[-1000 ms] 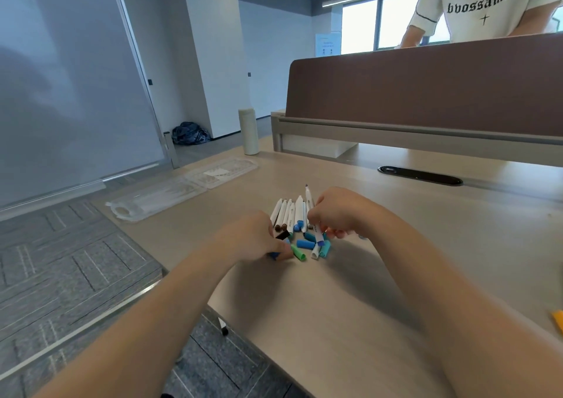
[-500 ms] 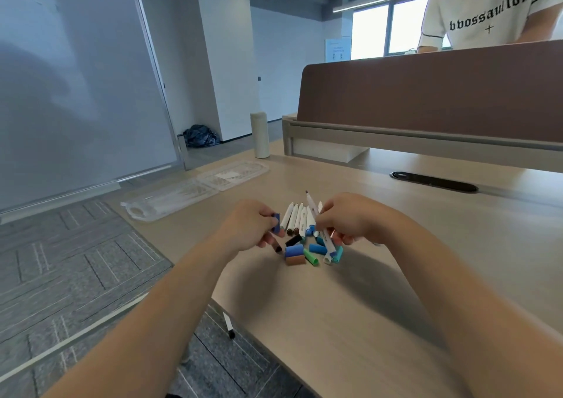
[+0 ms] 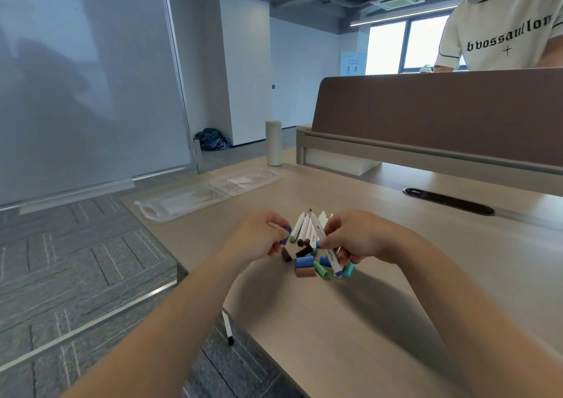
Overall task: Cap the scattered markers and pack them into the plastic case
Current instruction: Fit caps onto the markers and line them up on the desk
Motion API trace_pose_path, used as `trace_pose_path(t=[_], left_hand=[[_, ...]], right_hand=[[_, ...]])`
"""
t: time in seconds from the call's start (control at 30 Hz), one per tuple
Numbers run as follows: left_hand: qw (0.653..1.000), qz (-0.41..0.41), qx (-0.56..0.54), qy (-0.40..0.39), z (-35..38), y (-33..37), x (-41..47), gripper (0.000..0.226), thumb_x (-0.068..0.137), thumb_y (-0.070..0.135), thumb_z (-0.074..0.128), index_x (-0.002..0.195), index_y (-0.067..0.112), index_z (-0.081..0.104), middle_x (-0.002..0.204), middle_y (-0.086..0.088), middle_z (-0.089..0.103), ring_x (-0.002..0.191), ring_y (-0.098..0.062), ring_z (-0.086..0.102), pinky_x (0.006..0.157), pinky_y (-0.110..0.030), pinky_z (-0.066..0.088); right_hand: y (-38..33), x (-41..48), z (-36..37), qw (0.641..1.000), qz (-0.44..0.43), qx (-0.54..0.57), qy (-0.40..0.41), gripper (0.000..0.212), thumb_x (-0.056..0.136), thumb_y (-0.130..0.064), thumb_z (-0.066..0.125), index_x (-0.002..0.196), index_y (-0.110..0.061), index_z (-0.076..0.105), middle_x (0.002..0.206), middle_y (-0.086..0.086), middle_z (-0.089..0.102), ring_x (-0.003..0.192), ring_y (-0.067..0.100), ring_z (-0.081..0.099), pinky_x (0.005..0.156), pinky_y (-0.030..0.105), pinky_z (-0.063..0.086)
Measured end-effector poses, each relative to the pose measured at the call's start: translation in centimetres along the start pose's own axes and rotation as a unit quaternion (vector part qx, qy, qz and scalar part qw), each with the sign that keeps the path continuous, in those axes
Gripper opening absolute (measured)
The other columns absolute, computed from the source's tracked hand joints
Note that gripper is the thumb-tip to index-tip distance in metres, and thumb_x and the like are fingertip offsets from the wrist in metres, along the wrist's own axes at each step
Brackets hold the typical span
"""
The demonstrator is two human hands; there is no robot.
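Blue cap (image 3: 285, 235) pinched between the thumb and fingertips of the left hand (image 3: 259, 240), raised just above the desk (image 3: 335, 321) and apart from the white marker (image 3: 316, 227) that the right hand (image 3: 356, 239) grips, fingers curled round the barrel's near half. The marker slants with its dark tip up and towards the far side, leaving that end free, presumably so that a cap can be pressed on; whether this cap matches the tip's colour cannot be told. The hands face each other with forearms converging from the near edge, hovering over the heap they draw from: more markers (image 3: 300, 230), apparently uncapped, lying side by side in a fan, with loose caps (image 3: 304, 263) in blue, brown, green, teal and black scattered just on the near side. The plastic case (image 3: 210, 192) lies opened out flat at the far left of the desk, well apart from the heap, with no marker visibly in it; packing is judged not yet begun. Farther off stand a white tumbler (image 3: 273, 143) and a brown divider (image 3: 441, 114), beyond which a second person's shirt (image 3: 499, 32) shows
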State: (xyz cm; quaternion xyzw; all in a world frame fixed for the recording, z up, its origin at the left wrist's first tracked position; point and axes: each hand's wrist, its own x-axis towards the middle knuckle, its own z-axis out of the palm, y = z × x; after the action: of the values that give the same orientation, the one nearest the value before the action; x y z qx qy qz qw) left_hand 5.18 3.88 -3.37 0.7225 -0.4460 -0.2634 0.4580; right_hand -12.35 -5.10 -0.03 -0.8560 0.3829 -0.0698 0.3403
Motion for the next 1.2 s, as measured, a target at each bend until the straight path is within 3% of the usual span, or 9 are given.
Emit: trace_pose_path(t=[0.13,0.27,0.43,0.63,0.73,0.9,1.13,1.2], left_hand=[[0.986,0.017,0.163,-0.030,0.3,-0.2,-0.5,0.010,0.086,0.004,0.061,0.081,0.009,0.067,0.061,-0.009,0.062,0.048,-0.014,0.050,0.044,-0.017,0.039],[0.974,0.025,0.222,-0.025,1.0,-0.7,0.1,0.012,0.080,0.009,0.064,0.070,0.010,0.070,0.064,-0.013,0.067,0.052,-0.019,0.051,0.055,-0.028,0.043],[0.967,0.051,0.250,0.006,1.3,-1.5,0.7,0.018,0.082,0.015,0.071,0.073,0.026,0.059,0.086,-0.004,0.066,0.071,-0.019,0.057,0.060,-0.029,0.045],[0.951,0.117,0.284,-0.028,1.3,-0.8,0.5,0.022,0.084,0.013,0.069,0.070,0.029,0.061,0.076,0.007,0.058,0.071,-0.015,0.059,0.065,-0.033,0.052],[0.928,0.143,0.340,-0.051,1.6,-0.2,0.2,0.014,0.086,0.018,0.067,0.077,0.028,0.066,0.081,0.012,0.058,0.079,-0.012,0.057,0.067,-0.026,0.046],[0.884,0.126,0.438,-0.105,2.5,0.9,-0.2,0.016,0.090,0.022,0.061,0.089,0.015,0.075,0.093,-0.006,0.069,0.088,-0.023,0.063,0.076,-0.035,0.051],[0.843,0.112,0.513,-0.117,3.1,1.4,-0.4,0.021,0.091,0.025,0.057,0.078,0.010,0.065,0.072,-0.005,0.055,0.068,-0.020,0.049,0.062,-0.032,0.040],[0.848,0.105,0.507,-0.115,3.0,1.4,-0.6,0.026,0.092,0.028,0.055,0.082,0.007,0.067,0.078,-0.010,0.060,0.069,-0.022,0.052,0.063,-0.035,0.042]], right_hand=[[0.1,0.2,0.1,1.000,0.007,-0.010,0.007,0.014,0.092,-0.017,0.062,0.090,-0.004,0.068,0.064,0.007,0.065,0.055,0.018,0.058,0.050,0.025,0.046],[0.1,0.2,0.3,1.000,0.008,-0.025,0.010,0.015,0.091,-0.019,0.062,0.087,-0.007,0.069,0.065,0.005,0.067,0.051,0.015,0.057,0.049,0.024,0.045],[0.1,0.2,0.3,0.999,0.008,-0.042,0.015,0.016,0.092,-0.021,0.061,0.091,-0.007,0.069,0.067,0.004,0.067,0.048,0.011,0.056,0.049,0.023,0.045],[0.2,0.3,0.3,0.999,0.012,-0.051,0.014,0.015,0.091,-0.020,0.061,0.086,-0.009,0.068,0.064,0.004,0.066,0.043,0.011,0.055,0.048,0.023,0.044],[0.2,0.4,0.3,0.998,0.014,-0.054,0.013,0.015,0.090,-0.020,0.061,0.082,-0.009,0.067,0.063,0.005,0.066,0.042,0.012,0.054,0.048,0.023,0.043],[0.3,0.4,0.2,0.999,0.022,-0.035,0.003,0.018,0.091,-0.018,0.059,0.091,-0.002,0.068,0.073,0.016,0.071,0.052,0.020,0.057,0.048,0.024,0.044],[0.2,0.4,0.0,0.999,0.024,-0.034,-0.003,0.019,0.092,-0.018,0.059,0.093,-0.002,0.068,0.071,0.017,0.070,0.056,0.023,0.055,0.048,0.025,0.043],[0.1,0.3,0.0,0.999,0.024,-0.033,-0.003,0.017,0.092,-0.018,0.059,0.090,-0.003,0.066,0.069,0.016,0.069,0.054,0.022,0.054,0.047,0.024,0.042]])
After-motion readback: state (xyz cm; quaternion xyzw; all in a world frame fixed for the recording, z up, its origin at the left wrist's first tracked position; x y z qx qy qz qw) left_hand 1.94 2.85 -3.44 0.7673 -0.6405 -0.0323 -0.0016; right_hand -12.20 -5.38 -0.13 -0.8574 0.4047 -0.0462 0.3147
